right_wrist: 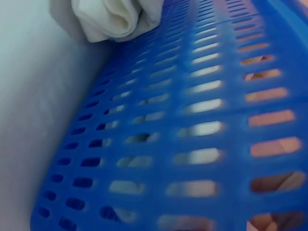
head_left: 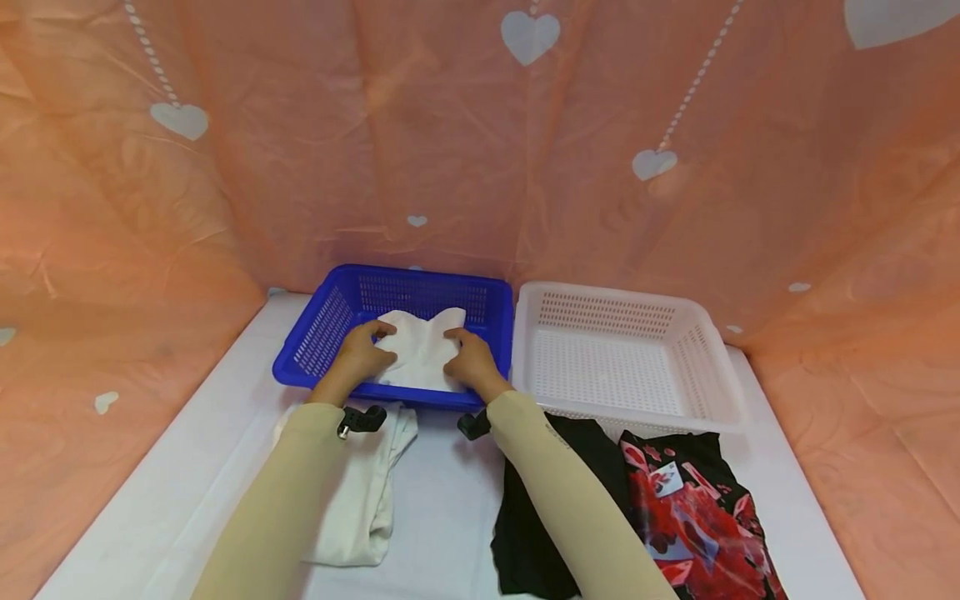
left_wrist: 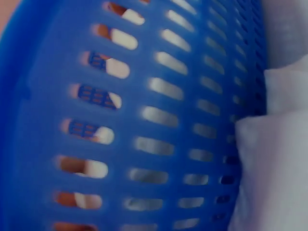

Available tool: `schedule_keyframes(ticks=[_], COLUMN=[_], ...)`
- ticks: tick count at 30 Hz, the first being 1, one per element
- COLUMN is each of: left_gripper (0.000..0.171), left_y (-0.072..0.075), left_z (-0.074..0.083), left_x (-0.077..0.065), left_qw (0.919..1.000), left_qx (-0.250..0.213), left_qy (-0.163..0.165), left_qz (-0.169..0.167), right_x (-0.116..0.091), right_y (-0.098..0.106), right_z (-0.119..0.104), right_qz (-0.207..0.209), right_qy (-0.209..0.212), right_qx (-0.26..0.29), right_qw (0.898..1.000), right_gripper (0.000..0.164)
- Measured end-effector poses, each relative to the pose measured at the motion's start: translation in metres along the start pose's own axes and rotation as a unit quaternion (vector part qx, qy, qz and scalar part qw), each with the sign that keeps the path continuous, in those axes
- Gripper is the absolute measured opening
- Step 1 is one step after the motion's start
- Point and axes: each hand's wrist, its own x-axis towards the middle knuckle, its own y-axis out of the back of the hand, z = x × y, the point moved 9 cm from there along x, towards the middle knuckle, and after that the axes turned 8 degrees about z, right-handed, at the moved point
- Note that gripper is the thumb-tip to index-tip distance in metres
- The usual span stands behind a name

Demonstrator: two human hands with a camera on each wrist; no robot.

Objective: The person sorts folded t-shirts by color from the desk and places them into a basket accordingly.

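Inside the blue basket [head_left: 431,283], a small folded white cloth [head_left: 422,350] lies between both hands. My left hand [head_left: 363,354] grips its left side, thumb and fingers at the edge. On the opposite side my right hand [head_left: 472,363] holds the right edge in the same way. The cloth's top edge dips in the middle, and its lower part sits just behind the basket's front rim. Both wrist views show mostly the slotted blue wall [left_wrist: 144,134], with neither hand plainly visible through the slots.
A white basket [head_left: 697,342] stands beside the blue one. In front lie a folded off-white garment [head_left: 360,517] under my left forearm, a black garment [head_left: 525,533] under my right forearm, and a black garment with a red print [head_left: 697,525]. An orange curtain [head_left: 450,125] hangs behind.
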Motion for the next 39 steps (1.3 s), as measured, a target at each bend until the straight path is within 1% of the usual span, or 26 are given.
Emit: schedule_keyframes(ticks=[4, 6, 9, 11, 14, 16, 18, 20, 23, 26, 28, 31, 36, 39], left_gripper=[0.046, 0.046, 0.047, 0.049, 0.048, 0.047, 0.045, 0.043, 0.040, 0.038, 0.038, 0.039, 0.039, 0.039], left_y=[-0.006, -0.008, -0.009, -0.007, -0.002, 0.002, 0.005, 0.008, 0.016, 0.026, 0.033, 0.040, 0.048, 0.051], left_z=[-0.005, -0.007, -0.009, -0.009, -0.005, -0.001, 0.003, 0.009, 0.016, 0.023, 0.026, 0.031, 0.035, 0.032], left_x=[-0.001, -0.001, -0.002, -0.002, -0.002, -0.002, -0.003, -0.005, -0.011, -0.023, -0.033, -0.048, -0.071, -0.085], left_qw=[0.9981, 0.9963, 0.9948, 0.9953, 0.9978, 0.9993, 0.9996, 0.9982, 0.9926, 0.9870, 0.9843, 0.9827, 0.9780, 0.9784], left_qx=[0.030, 0.039, 0.044, 0.042, 0.029, 0.014, -0.011, -0.039, -0.086, -0.112, -0.123, -0.123, -0.130, -0.124], left_qy=[0.036, 0.054, 0.070, 0.072, 0.056, 0.035, 0.011, -0.017, -0.053, -0.080, -0.090, -0.106, -0.135, -0.137], left_qz=[-0.040, -0.053, -0.059, -0.049, -0.020, 0.002, 0.023, 0.041, 0.068, 0.083, 0.089, 0.089, 0.091, 0.093], right_x=[-0.001, -0.002, -0.004, -0.005, -0.006, -0.008, -0.011, -0.015, -0.025, -0.038, -0.048, -0.061, -0.077, -0.087], right_y=[-0.003, -0.003, -0.002, 0.000, 0.007, 0.011, 0.014, 0.017, 0.023, 0.028, 0.030, 0.033, 0.036, 0.037], right_z=[0.000, 0.001, 0.002, 0.001, -0.005, -0.010, -0.015, -0.020, -0.028, -0.036, -0.041, -0.046, -0.051, -0.053], right_qz=[-0.016, -0.020, -0.016, -0.006, 0.017, 0.025, 0.027, 0.025, 0.022, 0.017, 0.010, 0.001, 0.006, 0.008], right_qy=[-0.005, -0.011, -0.019, -0.014, 0.008, 0.021, 0.032, 0.044, 0.060, 0.077, 0.084, 0.090, 0.113, 0.124], right_qx=[-0.035, -0.038, -0.028, -0.024, -0.023, -0.017, -0.006, 0.009, 0.039, 0.072, 0.095, 0.117, 0.143, 0.161], right_qw=[0.999, 0.999, 0.999, 1.000, 1.000, 0.999, 0.999, 0.999, 0.997, 0.994, 0.992, 0.989, 0.983, 0.979], right_gripper=[0.063, 0.061, 0.059, 0.058, 0.056, 0.054, 0.052, 0.051, 0.050, 0.049, 0.048, 0.047, 0.045, 0.045])
